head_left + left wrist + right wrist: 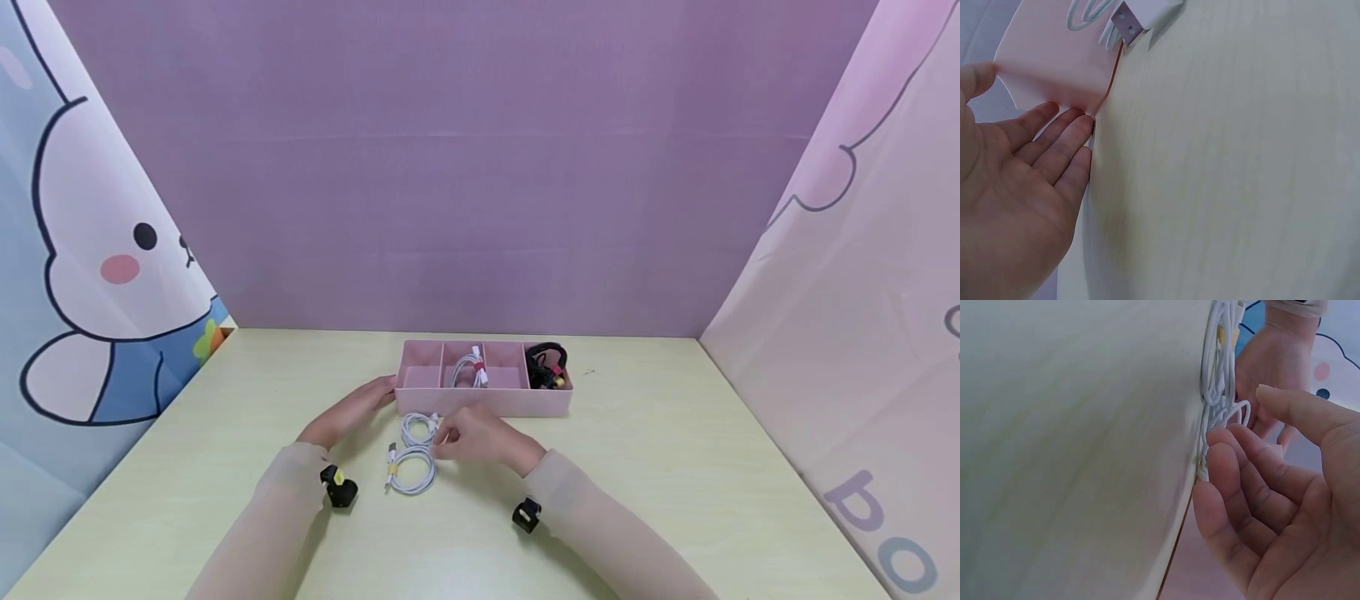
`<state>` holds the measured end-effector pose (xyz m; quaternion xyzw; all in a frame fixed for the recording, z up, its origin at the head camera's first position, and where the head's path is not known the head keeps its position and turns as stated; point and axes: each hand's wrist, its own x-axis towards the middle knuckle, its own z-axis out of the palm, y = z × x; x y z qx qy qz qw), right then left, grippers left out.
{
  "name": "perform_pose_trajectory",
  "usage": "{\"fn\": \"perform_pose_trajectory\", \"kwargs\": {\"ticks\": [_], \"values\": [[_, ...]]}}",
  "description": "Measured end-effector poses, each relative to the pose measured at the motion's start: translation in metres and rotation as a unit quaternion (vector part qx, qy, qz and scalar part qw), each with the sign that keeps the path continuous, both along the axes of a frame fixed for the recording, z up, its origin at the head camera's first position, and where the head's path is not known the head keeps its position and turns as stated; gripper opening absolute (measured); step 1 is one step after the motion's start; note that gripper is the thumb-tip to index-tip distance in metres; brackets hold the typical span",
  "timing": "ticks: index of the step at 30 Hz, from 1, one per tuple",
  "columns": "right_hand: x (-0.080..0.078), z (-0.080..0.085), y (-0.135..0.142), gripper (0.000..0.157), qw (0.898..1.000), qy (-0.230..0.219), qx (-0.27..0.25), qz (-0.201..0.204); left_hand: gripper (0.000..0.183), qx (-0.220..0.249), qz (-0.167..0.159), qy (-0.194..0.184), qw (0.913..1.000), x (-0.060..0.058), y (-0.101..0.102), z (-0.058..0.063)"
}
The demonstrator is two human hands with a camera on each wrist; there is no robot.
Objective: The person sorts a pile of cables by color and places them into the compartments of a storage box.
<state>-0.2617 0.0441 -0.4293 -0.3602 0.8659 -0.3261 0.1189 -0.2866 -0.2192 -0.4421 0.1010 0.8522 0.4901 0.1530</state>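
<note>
My left hand touches the left end of a pink divided box; in the left wrist view its straight fingertips rest against the box's end wall. Two coiled white cables lie before the box: a smaller coil near its front wall, and a larger coil with a yellow tie closer to me. A USB plug shows by the box in the left wrist view. Just right of the coils is my right hand, fingers loosely bent and thumb apart, with nothing between them.
One box compartment holds a white cable with a red tie, and the rightmost one holds black cables. The light wooden table meets a purple backdrop, with printed cloths on both sides.
</note>
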Motion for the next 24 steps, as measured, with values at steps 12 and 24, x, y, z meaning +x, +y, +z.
{"fn": "perform_pose_trajectory", "kwargs": {"ticks": [12, 24], "values": [[0.005, -0.002, -0.012, 0.018, 0.999, -0.014, 0.037, -0.005, 0.066, 0.007, -0.001, 0.005, 1.0, -0.001, -0.001, -0.002], [0.008, -0.002, -0.021, 0.02, 0.997, -0.01, 0.061, -0.045, 0.068, 0.013, 0.001, 0.002, 0.9999, 0.001, -0.001, -0.002]]}}
